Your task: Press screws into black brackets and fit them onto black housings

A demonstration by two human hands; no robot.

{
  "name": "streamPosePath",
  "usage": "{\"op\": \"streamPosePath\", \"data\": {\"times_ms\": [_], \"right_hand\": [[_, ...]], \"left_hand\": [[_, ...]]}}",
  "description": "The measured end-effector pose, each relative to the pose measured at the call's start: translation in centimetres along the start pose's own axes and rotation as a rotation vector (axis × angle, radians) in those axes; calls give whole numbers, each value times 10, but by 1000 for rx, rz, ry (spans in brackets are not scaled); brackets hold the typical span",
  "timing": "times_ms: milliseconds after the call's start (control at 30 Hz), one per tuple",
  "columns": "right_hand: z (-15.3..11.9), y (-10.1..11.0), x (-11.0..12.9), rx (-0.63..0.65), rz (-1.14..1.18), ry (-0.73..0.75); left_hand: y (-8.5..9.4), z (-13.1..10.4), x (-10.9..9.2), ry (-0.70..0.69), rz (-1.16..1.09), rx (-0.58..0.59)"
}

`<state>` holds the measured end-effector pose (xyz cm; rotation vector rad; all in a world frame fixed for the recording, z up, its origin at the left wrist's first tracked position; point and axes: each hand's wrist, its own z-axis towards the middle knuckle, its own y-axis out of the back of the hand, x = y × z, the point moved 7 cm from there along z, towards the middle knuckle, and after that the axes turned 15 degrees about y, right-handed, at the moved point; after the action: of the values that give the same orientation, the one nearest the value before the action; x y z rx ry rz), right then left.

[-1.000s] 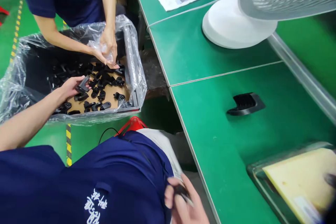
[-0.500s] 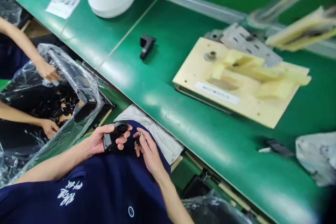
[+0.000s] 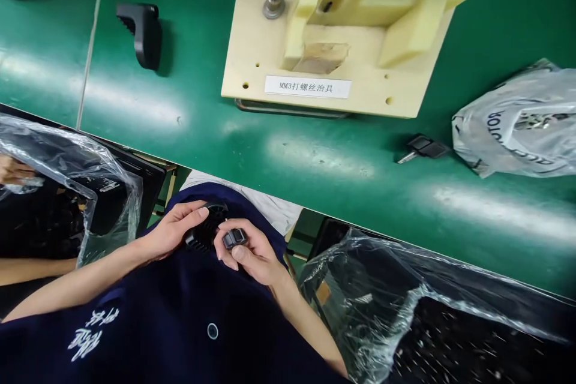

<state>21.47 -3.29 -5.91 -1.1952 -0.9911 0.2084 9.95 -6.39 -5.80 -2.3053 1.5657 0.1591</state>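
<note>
1. Green bench (image 3: 202, 132): our view has swung, and the cream fixture (image 3: 254, 42) now stands ahead.
2. Black part (image 3: 203, 233): it's over our lap, gripped in our left hand (image 3: 173, 231).
3. Small black piece (image 3: 234, 238): our right hand (image 3: 254, 255) pinches it, now closer in, so we judge they're handled together; contact, we can't tell.

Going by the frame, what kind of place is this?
Likely a factory assembly station: a long green workbench, a yellow fixture bearing a printed label, and a plastic-lined bin of small pieces beside the bench.
</note>
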Motion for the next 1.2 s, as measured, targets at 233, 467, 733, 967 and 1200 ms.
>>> {"op": "streamPosePath", "data": {"times_ms": [233,467,733,967,1200], "right_hand": [[7,4,-9,-7,-2,-97],[7,33,-1,-293,-746,-152],[21,0,33,-449,-557,98],[92,-5,200,-393,-1657,833],[166,26,212,271,-2502,450]], "left_hand": [[-3,-6,-13,-166,243,-19],[3,-12,-15,-339,469,-121],[-48,-46,-66,-1149,626,-338],[-66,-73,-135,-1430,445,-491],[-39,-31,-102,-1225,433,-415]]}}
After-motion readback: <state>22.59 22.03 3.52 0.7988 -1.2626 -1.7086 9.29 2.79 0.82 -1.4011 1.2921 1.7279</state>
